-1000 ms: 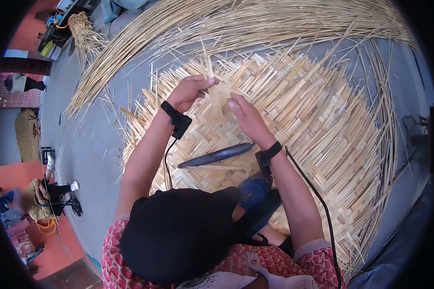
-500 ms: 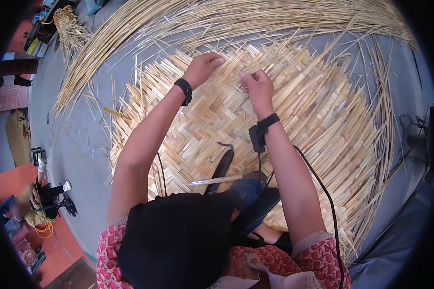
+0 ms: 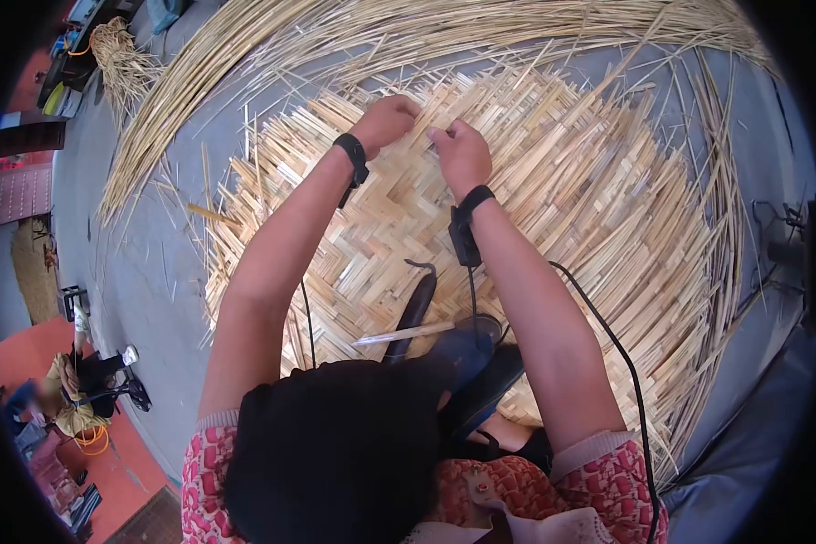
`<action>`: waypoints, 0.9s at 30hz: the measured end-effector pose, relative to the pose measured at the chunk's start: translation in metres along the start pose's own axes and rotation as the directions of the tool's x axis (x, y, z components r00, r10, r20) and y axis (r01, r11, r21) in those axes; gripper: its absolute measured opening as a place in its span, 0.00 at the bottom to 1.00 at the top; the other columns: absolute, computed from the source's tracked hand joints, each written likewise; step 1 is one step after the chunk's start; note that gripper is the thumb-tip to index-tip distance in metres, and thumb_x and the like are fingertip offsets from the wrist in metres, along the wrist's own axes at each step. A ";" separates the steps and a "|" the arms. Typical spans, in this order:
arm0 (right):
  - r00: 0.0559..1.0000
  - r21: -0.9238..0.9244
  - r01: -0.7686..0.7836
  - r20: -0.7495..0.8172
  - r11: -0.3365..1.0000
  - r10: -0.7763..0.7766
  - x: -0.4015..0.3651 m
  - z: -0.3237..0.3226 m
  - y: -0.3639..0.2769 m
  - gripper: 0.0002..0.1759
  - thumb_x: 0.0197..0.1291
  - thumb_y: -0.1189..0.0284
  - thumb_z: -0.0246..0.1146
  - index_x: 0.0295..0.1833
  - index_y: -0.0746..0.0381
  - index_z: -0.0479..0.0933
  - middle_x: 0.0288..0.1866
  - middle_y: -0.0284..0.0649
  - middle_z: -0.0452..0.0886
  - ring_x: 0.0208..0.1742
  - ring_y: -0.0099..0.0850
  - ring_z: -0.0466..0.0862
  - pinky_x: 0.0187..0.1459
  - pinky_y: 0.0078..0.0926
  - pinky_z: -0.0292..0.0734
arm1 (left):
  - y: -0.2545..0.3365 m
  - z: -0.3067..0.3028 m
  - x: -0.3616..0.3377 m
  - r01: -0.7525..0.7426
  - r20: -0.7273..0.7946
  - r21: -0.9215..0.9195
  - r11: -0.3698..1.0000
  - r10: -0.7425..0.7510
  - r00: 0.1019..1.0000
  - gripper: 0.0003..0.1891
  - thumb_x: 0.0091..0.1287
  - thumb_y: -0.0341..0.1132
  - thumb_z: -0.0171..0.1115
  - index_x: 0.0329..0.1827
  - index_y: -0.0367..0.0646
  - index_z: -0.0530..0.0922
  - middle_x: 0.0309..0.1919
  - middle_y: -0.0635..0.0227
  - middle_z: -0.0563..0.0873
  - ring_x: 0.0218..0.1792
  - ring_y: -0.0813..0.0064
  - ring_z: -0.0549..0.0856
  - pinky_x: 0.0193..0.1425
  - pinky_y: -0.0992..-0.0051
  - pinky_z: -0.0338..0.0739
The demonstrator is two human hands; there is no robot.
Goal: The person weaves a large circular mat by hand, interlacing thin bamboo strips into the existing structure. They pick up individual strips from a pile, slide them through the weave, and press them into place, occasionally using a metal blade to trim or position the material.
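Note:
A mat of pale split-reed strips (image 3: 381, 227), woven in a zigzag pattern, lies beneath both hands. My left hand (image 3: 390, 121) is bent over its upper part with the fingers curled together; what they hold, if anything, is hidden. Just to the right, my right hand (image 3: 463, 156) has thumb and fingers drawn together on a thin reed strip at the weave's edge. Unwoven strips fan out to the right of it. A dark curved tool (image 3: 414, 310) rests on the mat below the hands, with a loose pale strip (image 3: 403, 335) across it.
Long reed bundles (image 3: 335, 41) curve along the far side of the grey floor (image 3: 145, 263). A shoe (image 3: 485, 385) presses on the mat near me. From my right wrist runs a black cable (image 3: 598, 322). Another person (image 3: 68, 385) sits at far left. A metal stand (image 3: 784, 258) is at right.
My right hand has moved left and slightly up, closer to my left hand. The left hand has shifted only a little. The view has moved slightly; the dark tool stays on the mat.

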State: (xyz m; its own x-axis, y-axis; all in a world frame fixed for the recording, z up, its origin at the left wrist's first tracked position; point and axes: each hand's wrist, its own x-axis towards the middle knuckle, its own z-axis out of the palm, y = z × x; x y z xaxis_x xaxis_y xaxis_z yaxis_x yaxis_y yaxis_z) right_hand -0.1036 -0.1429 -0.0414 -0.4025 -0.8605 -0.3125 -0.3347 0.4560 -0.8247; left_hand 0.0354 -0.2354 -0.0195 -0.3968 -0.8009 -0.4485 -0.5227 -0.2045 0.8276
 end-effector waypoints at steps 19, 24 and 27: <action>0.988 0.077 0.073 -0.139 0.994 -0.061 -0.017 0.014 0.003 0.16 0.56 0.61 0.71 0.33 0.63 0.78 0.31 0.44 0.84 0.32 0.42 0.82 0.37 0.39 0.75 | -0.007 -0.006 -0.013 -0.126 -0.023 -0.108 0.986 0.124 0.992 0.07 0.64 0.22 0.66 0.43 0.39 0.82 0.38 0.74 0.83 0.41 0.81 0.80 0.51 0.78 0.74; 0.996 -0.107 0.082 0.029 0.991 -0.080 -0.006 0.007 0.000 0.14 0.55 0.61 0.72 0.36 0.60 0.80 0.32 0.43 0.84 0.37 0.43 0.85 0.38 0.41 0.77 | -0.002 -0.002 -0.020 -0.117 -0.102 -0.152 0.981 0.102 0.990 0.09 0.65 0.22 0.64 0.46 0.39 0.82 0.38 0.73 0.84 0.42 0.79 0.81 0.48 0.77 0.77; 0.988 0.323 0.145 -0.006 0.935 -0.151 -0.004 -0.012 0.010 0.14 0.58 0.62 0.70 0.45 0.57 0.81 0.31 0.42 0.85 0.38 0.40 0.86 0.38 0.39 0.78 | -0.002 0.011 -0.032 -0.269 -0.337 0.092 0.959 0.284 0.898 0.10 0.66 0.23 0.62 0.49 0.38 0.81 0.41 0.68 0.85 0.42 0.75 0.83 0.46 0.74 0.79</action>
State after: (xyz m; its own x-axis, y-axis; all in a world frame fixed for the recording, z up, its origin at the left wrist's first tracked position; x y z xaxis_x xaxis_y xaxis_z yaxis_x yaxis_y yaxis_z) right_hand -0.1151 -0.1320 -0.0431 -0.3525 -0.9181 -0.1811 -0.0960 0.2280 -0.9689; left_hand 0.0408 -0.2034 -0.0109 -0.2500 -0.9668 -0.0538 -0.4642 0.0709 0.8829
